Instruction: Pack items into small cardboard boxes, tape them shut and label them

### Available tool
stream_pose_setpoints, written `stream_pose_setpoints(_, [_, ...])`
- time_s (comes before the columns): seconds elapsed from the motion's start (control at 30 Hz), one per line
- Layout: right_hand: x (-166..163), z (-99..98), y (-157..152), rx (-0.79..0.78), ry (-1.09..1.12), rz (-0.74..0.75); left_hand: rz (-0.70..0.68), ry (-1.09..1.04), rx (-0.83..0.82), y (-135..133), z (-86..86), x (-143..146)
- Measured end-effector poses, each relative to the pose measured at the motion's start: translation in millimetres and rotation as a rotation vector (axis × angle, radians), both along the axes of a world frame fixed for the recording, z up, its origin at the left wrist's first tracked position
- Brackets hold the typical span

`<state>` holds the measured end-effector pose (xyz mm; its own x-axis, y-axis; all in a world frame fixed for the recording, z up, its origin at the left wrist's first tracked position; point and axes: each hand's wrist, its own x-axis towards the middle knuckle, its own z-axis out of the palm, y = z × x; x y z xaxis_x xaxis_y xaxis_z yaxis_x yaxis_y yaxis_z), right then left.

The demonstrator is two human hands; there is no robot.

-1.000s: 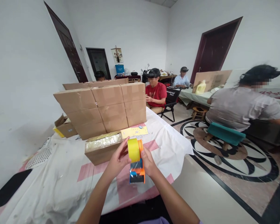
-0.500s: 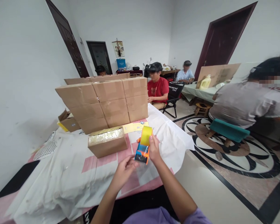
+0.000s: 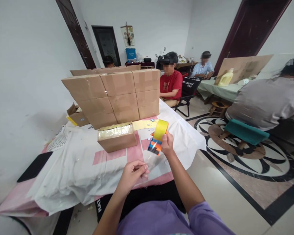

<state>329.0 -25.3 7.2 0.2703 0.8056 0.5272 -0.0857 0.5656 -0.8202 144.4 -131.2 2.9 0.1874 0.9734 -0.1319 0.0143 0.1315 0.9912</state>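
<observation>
My right hand (image 3: pixel 167 143) is closed around an orange and blue tape dispenser (image 3: pixel 155 146) with a yellow roll of tape (image 3: pixel 161 130) on it, tilted above the table. Lower and to the left, my left hand (image 3: pixel 135 171) pinches the loose end of the tape. A faint clear strip of tape (image 3: pixel 151 160) spans the gap between that hand and the dispenser. Beyond both hands, a cardboard box (image 3: pixel 117 142) sits on the cloth-covered table, with shiny tape over its top.
Stacked cardboard boxes (image 3: pixel 123 98) form a wall at the back of the table (image 3: pixel 71 169). A small carton (image 3: pixel 79 117) stands to their left. A person in red (image 3: pixel 172 83) sits beyond the table; another person (image 3: pixel 262 98) sits at the right near a teal-topped bench (image 3: pixel 247 131).
My left hand has come down and away from the dispenser, drawing out clear tape. My right hand has lifted the dispenser slightly up and right. The view has shifted a little.
</observation>
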Motion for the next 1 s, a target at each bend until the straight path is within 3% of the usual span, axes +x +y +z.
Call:
stream_pose_setpoints(0.13, [-13,6.1,-9,0.016,0.135,0.063,0.034,0.010,0.059,1,-11.9,3])
stream_pose_setpoints(0.27, [-23,11.2,-22,-0.116,0.217,-0.063,0.061,0.091,0.173,0,-19.7,5])
stream_pose_setpoints(0.4, [-27,-0.1,-40,-0.245,0.190,0.014,0.044,0.306,0.350,-7,-21.2,4])
stream_pose_setpoints(0.53, [-22,-15.3,-59,-0.382,0.276,-0.027,-0.006,0.506,0.516,-20,-24.6,2])
stream_pose_setpoints(0.63, [-13,-14.7,-73,-0.438,0.333,0.219,-0.063,0.569,0.674,-25,-27.8,4])
stream_pose_setpoints(0.73, [-4,-5.1,-83,-0.480,0.417,0.459,-0.085,0.590,0.938,-23,-27.6,9])
stream_pose_setpoints(0.87, [-2,4.0,-85,-0.503,0.527,0.447,-0.040,0.659,1.223,-15,-23.4,15])
stream_pose_setpoints(1.0, [-8,1.3,-77,-0.500,0.524,0.422,-0.061,0.756,1.230,-4,-27.5,12])
